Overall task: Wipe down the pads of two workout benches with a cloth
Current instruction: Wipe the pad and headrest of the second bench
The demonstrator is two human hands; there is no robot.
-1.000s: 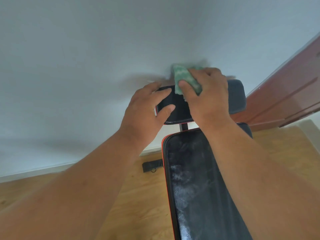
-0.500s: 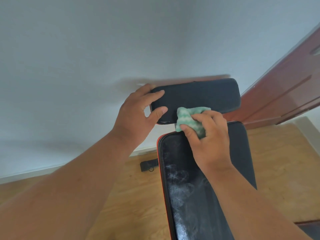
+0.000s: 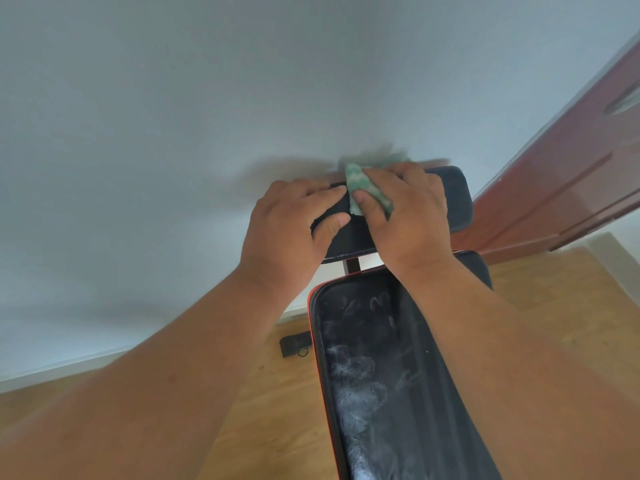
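Observation:
A black workout bench with a red edge stretches away from me; its long back pad [image 3: 377, 375] shows whitish wipe streaks. Beyond it, on a short post, sits the smaller black head pad [image 3: 453, 199]. My left hand [image 3: 291, 230] grips the head pad's left end, thumb on its near face and fingers over the top. My right hand [image 3: 405, 213] presses a bunched green-and-white cloth [image 3: 360, 188] onto the top left part of that head pad. Both forearms cover parts of the bench.
A pale wall [image 3: 207, 116] rises right behind the head pad. A reddish-brown door [image 3: 571, 188] stands at the right. The floor [image 3: 277, 410] is light wood, with a small black strap piece [image 3: 294, 344] lying left of the bench near the skirting board.
My right hand with the cloth has gone from the head pad's lower front edge back up to its top, as one second ago. The left hand keeps its hold on the left end.

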